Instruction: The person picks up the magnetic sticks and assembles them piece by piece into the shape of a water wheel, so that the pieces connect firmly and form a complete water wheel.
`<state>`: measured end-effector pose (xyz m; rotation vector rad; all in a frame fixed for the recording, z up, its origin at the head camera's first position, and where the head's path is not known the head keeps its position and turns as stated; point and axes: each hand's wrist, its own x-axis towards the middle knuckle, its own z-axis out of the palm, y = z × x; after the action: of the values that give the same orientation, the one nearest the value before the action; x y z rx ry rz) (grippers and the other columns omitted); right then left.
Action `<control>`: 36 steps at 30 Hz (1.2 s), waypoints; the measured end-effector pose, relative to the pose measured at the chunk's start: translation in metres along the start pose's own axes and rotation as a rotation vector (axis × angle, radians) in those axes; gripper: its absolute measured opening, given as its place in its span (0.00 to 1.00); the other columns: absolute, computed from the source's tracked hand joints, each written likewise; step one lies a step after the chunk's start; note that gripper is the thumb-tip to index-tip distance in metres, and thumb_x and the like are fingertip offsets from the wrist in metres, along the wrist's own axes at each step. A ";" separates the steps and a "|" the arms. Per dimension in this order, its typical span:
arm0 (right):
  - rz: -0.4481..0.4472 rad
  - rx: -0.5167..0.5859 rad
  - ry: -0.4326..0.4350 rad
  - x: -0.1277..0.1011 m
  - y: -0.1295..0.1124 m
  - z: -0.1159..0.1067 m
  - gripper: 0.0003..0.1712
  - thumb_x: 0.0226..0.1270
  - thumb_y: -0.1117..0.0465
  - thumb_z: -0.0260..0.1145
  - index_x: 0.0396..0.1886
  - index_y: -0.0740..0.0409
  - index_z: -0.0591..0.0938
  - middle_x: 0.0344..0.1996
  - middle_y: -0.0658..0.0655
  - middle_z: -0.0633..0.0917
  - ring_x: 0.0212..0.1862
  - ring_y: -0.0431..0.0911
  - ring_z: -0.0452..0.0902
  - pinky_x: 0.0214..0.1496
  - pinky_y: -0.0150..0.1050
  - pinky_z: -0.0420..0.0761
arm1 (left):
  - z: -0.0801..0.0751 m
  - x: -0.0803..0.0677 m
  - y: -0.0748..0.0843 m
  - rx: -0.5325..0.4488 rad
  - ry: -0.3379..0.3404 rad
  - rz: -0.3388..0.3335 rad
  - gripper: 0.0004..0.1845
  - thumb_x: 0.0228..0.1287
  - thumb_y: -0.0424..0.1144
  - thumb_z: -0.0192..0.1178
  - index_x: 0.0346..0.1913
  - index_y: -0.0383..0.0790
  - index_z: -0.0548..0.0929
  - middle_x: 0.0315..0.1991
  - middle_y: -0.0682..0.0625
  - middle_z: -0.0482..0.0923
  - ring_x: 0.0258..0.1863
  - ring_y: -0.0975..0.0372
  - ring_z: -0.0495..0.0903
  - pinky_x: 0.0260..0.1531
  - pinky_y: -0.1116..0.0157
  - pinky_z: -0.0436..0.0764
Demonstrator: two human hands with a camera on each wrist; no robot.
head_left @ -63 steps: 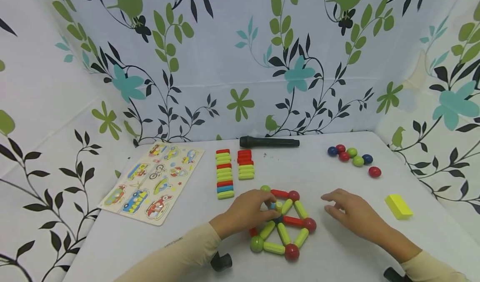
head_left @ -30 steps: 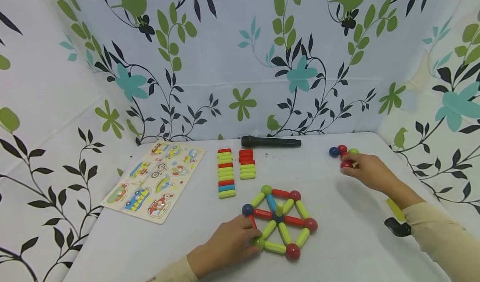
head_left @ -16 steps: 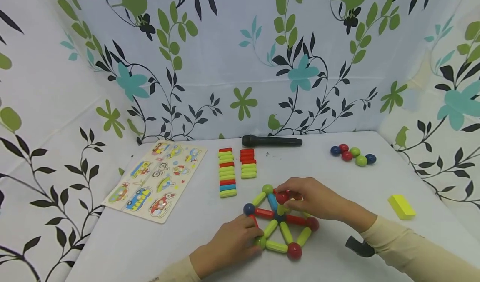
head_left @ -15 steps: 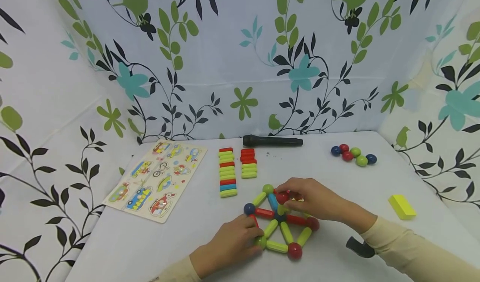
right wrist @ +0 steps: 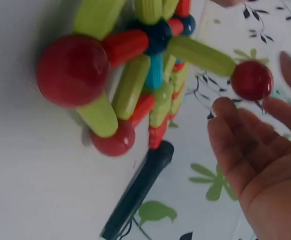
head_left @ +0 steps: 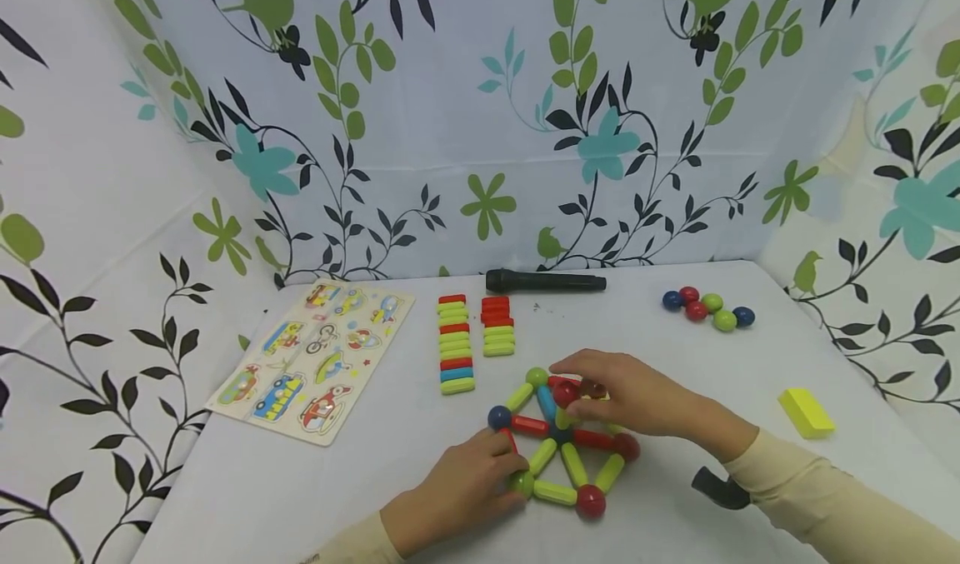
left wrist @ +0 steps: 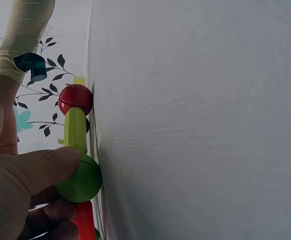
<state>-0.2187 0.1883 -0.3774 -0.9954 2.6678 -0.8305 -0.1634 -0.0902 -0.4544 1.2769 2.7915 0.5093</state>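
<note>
The white bench (head_left: pixel 675 514) carries a puzzle board (head_left: pixel 313 360), stick rows (head_left: pixel 468 343), balls (head_left: pixel 708 311), a microphone (head_left: pixel 543 281), a yellow block (head_left: pixel 806 412) and the wheel (head_left: pixel 558 443).

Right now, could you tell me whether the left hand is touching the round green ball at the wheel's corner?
Touching: in the left wrist view the left hand's thumb presses on the green ball.

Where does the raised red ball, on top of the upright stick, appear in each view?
Head: red ball, centre, above the wheel's hub.
Left wrist: not in it; the corner ball is another one.
Right wrist: upper right, on a green stick's tip.
Shared landmark: the wheel of sticks.
</note>
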 end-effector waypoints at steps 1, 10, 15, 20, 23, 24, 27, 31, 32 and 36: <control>0.006 0.007 0.014 0.002 0.003 -0.004 0.28 0.72 0.49 0.68 0.68 0.50 0.78 0.58 0.52 0.83 0.50 0.41 0.82 0.50 0.36 0.84 | 0.000 0.000 0.000 0.000 -0.001 0.000 0.16 0.61 0.50 0.73 0.50 0.50 0.88 0.39 0.62 0.77 0.40 0.72 0.71 0.35 0.78 0.74; 0.009 -0.286 0.074 0.088 0.039 -0.018 0.16 0.71 0.57 0.69 0.57 0.51 0.86 0.44 0.48 0.87 0.43 0.41 0.81 0.48 0.39 0.83 | 0.002 -0.002 0.000 -0.007 0.010 -0.003 0.15 0.61 0.48 0.73 0.50 0.50 0.88 0.38 0.62 0.76 0.38 0.72 0.70 0.34 0.80 0.73; -0.080 -0.430 -0.146 0.145 0.031 0.002 0.17 0.69 0.58 0.71 0.57 0.49 0.86 0.46 0.48 0.87 0.48 0.44 0.81 0.53 0.41 0.81 | 0.002 -0.003 -0.002 -0.004 0.000 0.007 0.15 0.62 0.48 0.73 0.50 0.51 0.88 0.39 0.62 0.76 0.38 0.73 0.70 0.34 0.80 0.72; -0.149 -0.550 -0.295 0.175 0.024 0.026 0.15 0.70 0.55 0.70 0.55 0.47 0.86 0.43 0.45 0.87 0.45 0.41 0.79 0.54 0.40 0.81 | 0.002 -0.003 -0.003 0.004 0.006 0.024 0.15 0.63 0.49 0.72 0.51 0.51 0.88 0.40 0.62 0.77 0.39 0.73 0.70 0.34 0.81 0.72; -0.131 -0.592 -0.305 0.179 0.023 0.034 0.12 0.70 0.55 0.70 0.51 0.47 0.87 0.37 0.44 0.86 0.39 0.41 0.78 0.50 0.39 0.81 | 0.002 -0.002 -0.002 0.013 0.019 0.042 0.15 0.63 0.49 0.72 0.50 0.51 0.88 0.40 0.62 0.77 0.40 0.72 0.70 0.34 0.82 0.71; -0.117 -0.595 -0.305 0.178 0.023 0.036 0.11 0.70 0.55 0.70 0.50 0.47 0.87 0.36 0.44 0.85 0.38 0.41 0.77 0.49 0.38 0.81 | 0.003 -0.002 -0.002 0.015 0.025 0.045 0.15 0.63 0.48 0.72 0.50 0.51 0.88 0.40 0.61 0.77 0.40 0.72 0.70 0.34 0.82 0.71; -0.081 -0.573 -0.299 0.175 0.023 0.038 0.11 0.69 0.54 0.71 0.49 0.48 0.87 0.33 0.43 0.84 0.36 0.41 0.76 0.47 0.36 0.79 | 0.002 -0.002 -0.001 0.012 0.020 0.041 0.15 0.63 0.49 0.72 0.50 0.51 0.88 0.40 0.62 0.77 0.39 0.72 0.70 0.34 0.82 0.71; -0.024 -0.542 -0.305 0.172 0.022 0.040 0.09 0.69 0.54 0.71 0.46 0.49 0.87 0.30 0.44 0.82 0.35 0.42 0.76 0.44 0.36 0.78 | 0.001 -0.001 -0.001 0.001 0.005 0.027 0.15 0.63 0.49 0.71 0.51 0.51 0.87 0.40 0.62 0.77 0.40 0.72 0.70 0.35 0.81 0.72; -0.011 -0.533 -0.310 0.171 0.022 0.039 0.08 0.69 0.54 0.71 0.45 0.49 0.87 0.29 0.44 0.81 0.35 0.43 0.75 0.43 0.36 0.78 | 0.001 -0.001 -0.001 -0.004 0.002 0.024 0.15 0.64 0.50 0.71 0.51 0.51 0.87 0.41 0.62 0.77 0.40 0.72 0.71 0.35 0.81 0.73; 0.024 -0.426 -0.298 0.165 0.026 0.031 0.06 0.67 0.56 0.71 0.41 0.48 0.85 0.28 0.44 0.80 0.35 0.42 0.74 0.42 0.35 0.77 | 0.001 -0.001 -0.001 -0.013 -0.002 0.021 0.15 0.64 0.49 0.71 0.51 0.51 0.87 0.41 0.62 0.78 0.40 0.72 0.71 0.36 0.81 0.73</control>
<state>-0.3482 0.0834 -0.4124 -1.0696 2.6312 -0.0874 -0.1636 -0.0914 -0.4555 1.3046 2.7714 0.5257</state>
